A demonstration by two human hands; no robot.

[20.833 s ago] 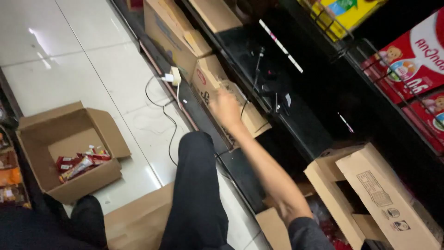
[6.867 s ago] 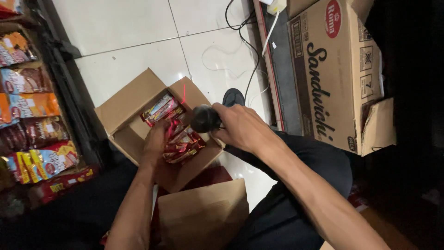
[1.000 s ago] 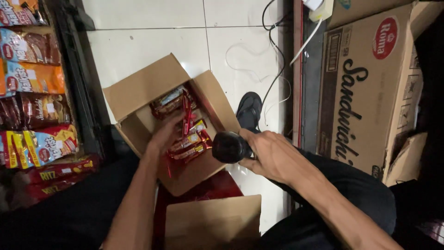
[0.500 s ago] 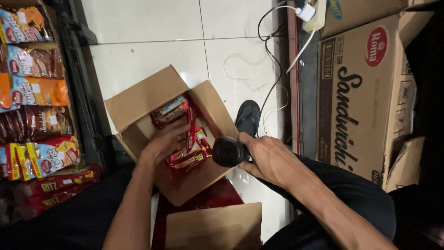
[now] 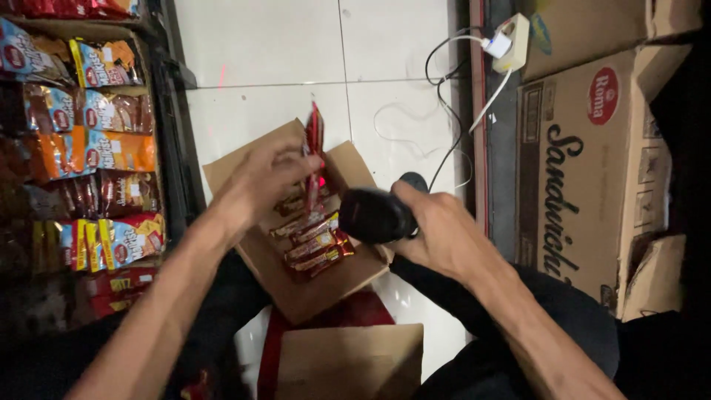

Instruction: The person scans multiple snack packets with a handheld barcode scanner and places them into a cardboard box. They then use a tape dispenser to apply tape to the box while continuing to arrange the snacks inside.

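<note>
The left hand's [image 5: 259, 178] fingers [image 5: 292, 164] pinch a thin red packet [image 5: 314, 144], held upright and edge-on above the open box [image 5: 296, 281]. The right hand [image 5: 437, 233] is wrapped tight around a black scanner [image 5: 374, 215], its head pointing left at the packet, where a red glow shows on the wrapper. The scanner hangs just over the box's right edge. Inside the box lie more red-and-brown packets [image 5: 315, 241], stacked loosely. The box sits on the white tiled floor [image 5: 281, 59] between the person's dark-trousered legs, with another brown box [image 5: 348, 363] closer in. To the left, a shelf [image 5: 89, 170] is packed with snack bags. To the right stands a large carton [image 5: 592, 170], and above it a white power strip [image 5: 511, 41] with a cable trailing across the tiles.
</note>
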